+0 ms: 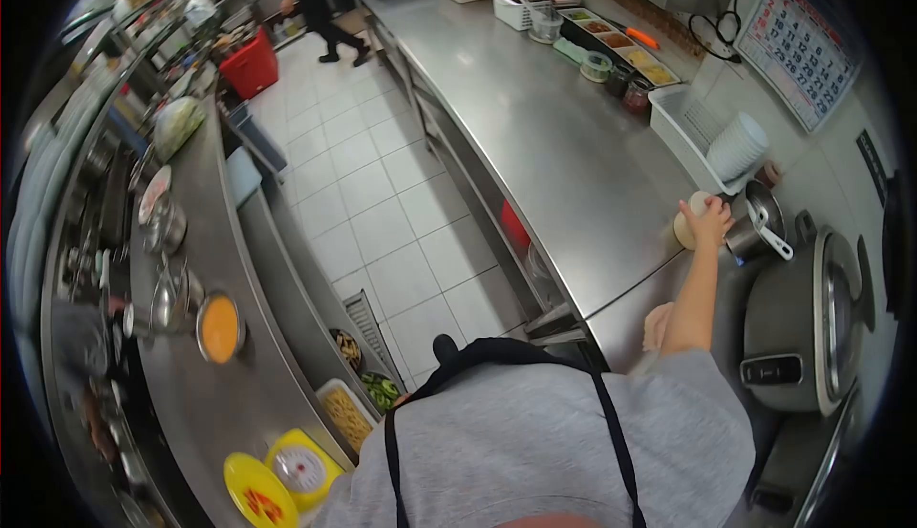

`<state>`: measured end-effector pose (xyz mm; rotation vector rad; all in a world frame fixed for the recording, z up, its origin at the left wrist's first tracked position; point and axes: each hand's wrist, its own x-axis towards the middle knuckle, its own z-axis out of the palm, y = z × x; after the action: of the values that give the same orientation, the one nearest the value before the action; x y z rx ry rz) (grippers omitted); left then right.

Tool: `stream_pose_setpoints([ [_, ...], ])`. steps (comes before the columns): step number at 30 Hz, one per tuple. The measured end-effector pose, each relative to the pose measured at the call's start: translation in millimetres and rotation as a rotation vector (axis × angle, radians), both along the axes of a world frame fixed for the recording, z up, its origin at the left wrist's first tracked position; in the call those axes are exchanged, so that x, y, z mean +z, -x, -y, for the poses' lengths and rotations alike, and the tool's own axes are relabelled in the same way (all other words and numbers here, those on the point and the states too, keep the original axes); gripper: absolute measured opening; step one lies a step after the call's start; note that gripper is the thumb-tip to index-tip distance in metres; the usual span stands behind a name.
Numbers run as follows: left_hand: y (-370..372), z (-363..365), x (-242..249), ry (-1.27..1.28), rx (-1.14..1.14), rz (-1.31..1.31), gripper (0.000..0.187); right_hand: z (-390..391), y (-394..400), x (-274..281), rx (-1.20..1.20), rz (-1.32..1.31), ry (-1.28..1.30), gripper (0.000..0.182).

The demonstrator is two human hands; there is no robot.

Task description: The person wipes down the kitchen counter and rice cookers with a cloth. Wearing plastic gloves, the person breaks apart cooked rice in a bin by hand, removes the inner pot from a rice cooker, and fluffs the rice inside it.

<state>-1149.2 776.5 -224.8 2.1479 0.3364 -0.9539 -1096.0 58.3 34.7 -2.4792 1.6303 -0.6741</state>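
Note:
My right hand [708,221] reaches over the steel counter at the right. Its fingers are wrapped round a pale cream, round container [684,232], which stands on the counter; what is inside cannot be made out. Just right of that hand is a metal pot [765,205] with a white-handled utensil [775,238] in it. My left hand is not in view; my torso hides that side.
A large lidded cooker [800,323] stands at the right. White baskets, sauces and a sectioned topping tray [611,39] line the wall. Across the tiled aisle [401,222], another counter carries an orange-filled bowl [221,328] and a yellow scale [302,469]. A person [320,2] walks far off.

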Motion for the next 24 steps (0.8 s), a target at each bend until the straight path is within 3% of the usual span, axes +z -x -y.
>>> stream_pose_setpoints([
  [4,-105,-44,-3,-0.004,0.010,0.010,0.036,2,-8,3,-0.213,0.017,-0.217,0.074],
  [7,-191,-72,2,0.023,0.061,0.057,0.036,-12,-25,0,-0.223,0.002,-0.287,0.083],
  [9,-248,-85,8,0.043,0.106,0.096,0.036,-26,-38,-14,-0.163,-0.065,-0.157,0.094],
  [12,-327,-97,-14,0.120,0.099,0.184,0.036,-83,-77,10,-0.146,-0.101,-0.244,0.105],
  [14,-377,-86,-9,0.185,0.057,0.253,0.036,-92,-110,40,-0.270,-0.143,-0.275,0.100],
  [16,-416,-53,23,0.295,0.157,0.148,0.036,-85,-115,29,-0.403,-0.193,-0.317,0.095],
  [18,-451,-38,28,0.300,0.097,0.128,0.036,-43,-135,10,-0.600,-0.389,-0.092,0.081],
  [19,-466,-33,24,0.265,0.033,0.129,0.036,-43,-163,2,-0.587,-0.371,-0.087,0.081],
  [21,-497,-35,17,0.181,-0.078,0.120,0.036,-65,-220,-13,-0.428,-0.208,0.379,0.072],
  [24,-535,-51,17,0.063,-0.139,0.047,0.035,-122,-363,-22,-0.122,-0.090,0.045,0.065],
])
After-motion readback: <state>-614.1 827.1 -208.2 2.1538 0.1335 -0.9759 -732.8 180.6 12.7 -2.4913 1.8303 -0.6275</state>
